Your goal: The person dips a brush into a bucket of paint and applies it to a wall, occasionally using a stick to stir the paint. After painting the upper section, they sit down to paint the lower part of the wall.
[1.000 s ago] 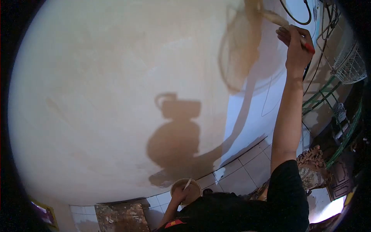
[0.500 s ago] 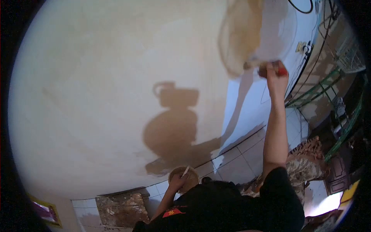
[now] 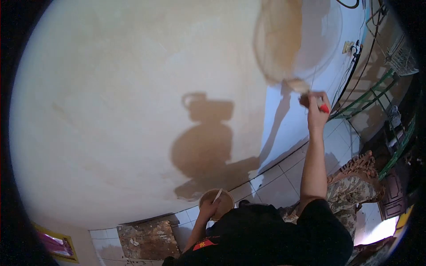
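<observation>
In my right hand (image 3: 317, 106), a paintbrush (image 3: 297, 85) with a red-ended handle is gripped, its pale bristles pointing up and left at the wall (image 3: 133, 97). Beige covers most of that wall, while a whiter, bluish area (image 3: 275, 119) lies at its right, beside my right arm. Low in the middle, my left hand (image 3: 209, 208) is closed at the left rim of a round bucket (image 3: 226, 204). A pale stick-like piece (image 3: 218, 194) rises by its fingers. My shadow falls across the wall between both hands.
A paint-stained board (image 3: 148, 239) lies on the white floor tiles (image 3: 279, 190) at lower left. Green metal framing (image 3: 372, 95) stands at right, near a wall socket (image 3: 346, 47) with hanging cables. A person's patterned clothing (image 3: 355, 190) shows at lower right.
My right hand has moved down with the paintbrush, whose bristles now tilt up and left. My left hand stays at the bucket; the whole view has shifted slightly.
</observation>
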`<action>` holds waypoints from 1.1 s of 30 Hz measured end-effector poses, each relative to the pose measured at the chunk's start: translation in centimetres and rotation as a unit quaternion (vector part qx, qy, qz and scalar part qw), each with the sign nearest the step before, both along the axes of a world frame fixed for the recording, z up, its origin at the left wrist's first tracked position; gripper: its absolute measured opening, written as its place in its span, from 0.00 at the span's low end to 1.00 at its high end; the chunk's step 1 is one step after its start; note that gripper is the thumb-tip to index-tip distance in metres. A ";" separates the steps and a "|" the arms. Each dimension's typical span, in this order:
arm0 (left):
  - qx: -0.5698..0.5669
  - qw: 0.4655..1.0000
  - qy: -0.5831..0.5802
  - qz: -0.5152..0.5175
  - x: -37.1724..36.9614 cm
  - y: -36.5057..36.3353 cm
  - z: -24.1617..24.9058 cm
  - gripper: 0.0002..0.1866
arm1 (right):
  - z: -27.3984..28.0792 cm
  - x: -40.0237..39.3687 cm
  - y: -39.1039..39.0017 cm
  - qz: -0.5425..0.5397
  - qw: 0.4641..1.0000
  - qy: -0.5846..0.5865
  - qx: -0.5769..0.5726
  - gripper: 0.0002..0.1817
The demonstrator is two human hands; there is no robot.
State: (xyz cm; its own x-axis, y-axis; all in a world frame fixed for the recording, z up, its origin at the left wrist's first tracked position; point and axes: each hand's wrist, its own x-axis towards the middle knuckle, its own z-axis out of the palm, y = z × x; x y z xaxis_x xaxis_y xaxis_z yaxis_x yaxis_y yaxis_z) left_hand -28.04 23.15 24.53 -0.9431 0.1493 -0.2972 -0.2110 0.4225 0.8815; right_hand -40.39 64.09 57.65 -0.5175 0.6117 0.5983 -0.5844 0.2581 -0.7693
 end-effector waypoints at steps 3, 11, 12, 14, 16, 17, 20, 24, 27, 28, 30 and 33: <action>-0.027 0.999 0.034 -0.019 0.0 0.2 1.2 0.18 | 0.3 0.9 -0.9 0.034 0.998 -0.032 -0.035 0.06; -0.044 0.996 0.013 -0.071 0.3 1.0 2.3 0.19 | 10.4 -3.5 -0.4 -0.017 0.999 0.038 0.032 0.06; -0.010 0.999 0.016 -0.050 0.2 0.9 0.0 0.21 | 11.3 -2.9 0.0 0.033 0.996 0.081 -0.016 0.07; 0.015 0.999 0.021 -0.031 0.3 0.7 -1.3 0.25 | 12.6 -1.1 -1.0 0.035 0.988 0.146 -0.034 0.07; 0.035 0.997 0.066 -0.015 0.3 1.2 -0.8 0.27 | 10.5 -2.0 -0.5 0.033 0.983 0.181 -0.006 0.07; 0.042 0.996 0.077 -0.010 0.6 1.3 -0.5 0.27 | 8.6 -2.6 -0.3 0.042 0.987 0.152 -0.012 0.07; -0.053 0.995 0.062 -0.056 0.3 1.5 0.8 0.27 | 3.1 -2.5 -0.6 0.027 0.996 0.089 -0.014 0.04; -0.012 0.990 -0.135 -0.027 0.2 2.3 2.7 0.18 | 2.8 0.5 -0.7 0.043 0.996 -0.030 -0.066 0.05; 0.002 0.997 -0.067 -0.036 0.4 2.1 1.6 0.18 | 5.3 -1.4 0.2 0.036 0.999 0.001 -0.018 0.05; 0.008 0.999 -0.019 -0.045 0.6 1.8 1.1 0.18 | 6.7 -2.5 0.6 0.026 1.000 -0.009 0.005 0.05; -0.014 0.999 -0.015 -0.045 0.8 1.3 0.3 0.19 | 11.6 -3.4 0.4 -0.173 0.975 -0.032 0.137 0.07; -0.027 0.999 -0.032 0.004 1.3 1.9 1.4 0.22 | 16.8 -4.3 1.3 0.038 0.987 0.159 -0.012 0.07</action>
